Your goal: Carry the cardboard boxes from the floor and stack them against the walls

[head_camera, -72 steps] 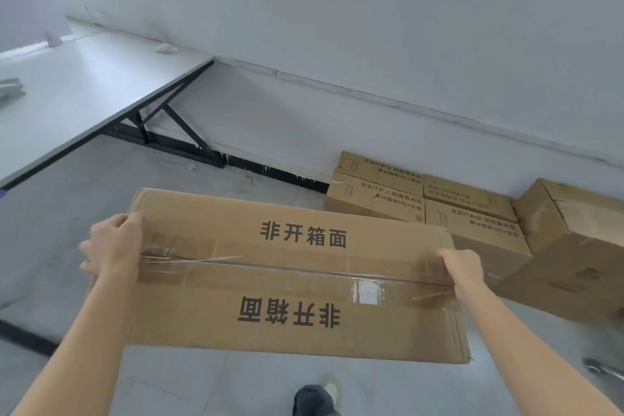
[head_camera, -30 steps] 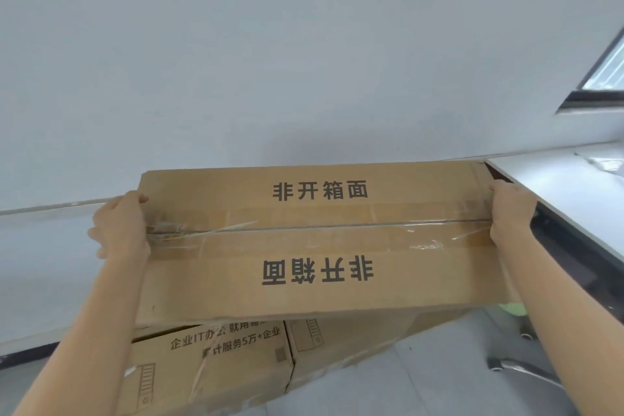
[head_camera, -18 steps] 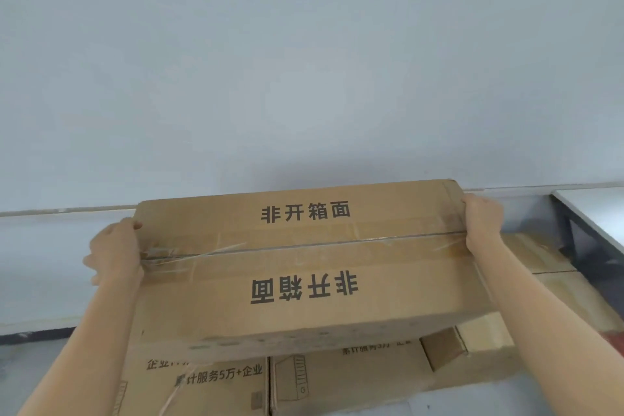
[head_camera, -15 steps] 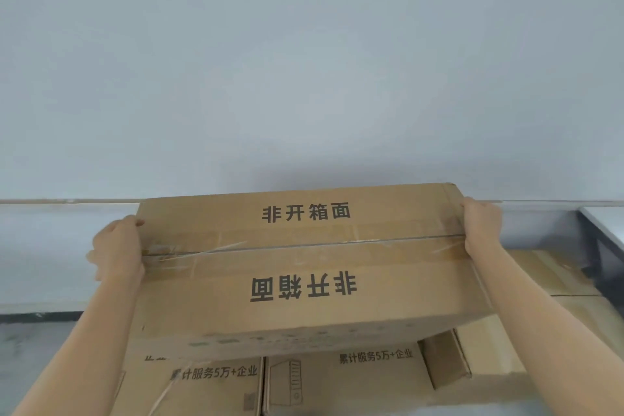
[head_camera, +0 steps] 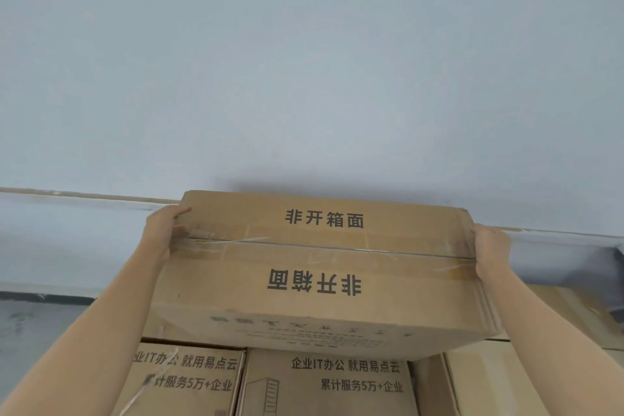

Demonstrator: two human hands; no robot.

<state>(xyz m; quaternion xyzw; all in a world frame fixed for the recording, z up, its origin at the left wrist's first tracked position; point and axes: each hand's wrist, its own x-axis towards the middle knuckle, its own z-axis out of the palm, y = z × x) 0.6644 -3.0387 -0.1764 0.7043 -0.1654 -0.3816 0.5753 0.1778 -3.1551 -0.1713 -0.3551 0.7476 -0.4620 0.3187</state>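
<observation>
I hold a long flat cardboard box [head_camera: 320, 260], taped along its top seam and printed with black characters, in front of me close to the pale wall [head_camera: 304, 61]. My left hand [head_camera: 165, 233] grips its left end, the thumb over the top edge. My right hand [head_camera: 491, 255] grips its right end. Directly beneath it are stacked cardboard boxes [head_camera: 341, 382] with printed fronts; whether the held box touches them I cannot tell.
Another plain box [head_camera: 493, 382] lies at the lower right beside the stack. A ledge [head_camera: 84, 196] runs along the wall at box height. Dark baseboard and grey floor [head_camera: 33, 324] show at the left.
I have turned from the open floor to the wall and carried the box over the stack. In the last half second the box moved right and closer to the wall.
</observation>
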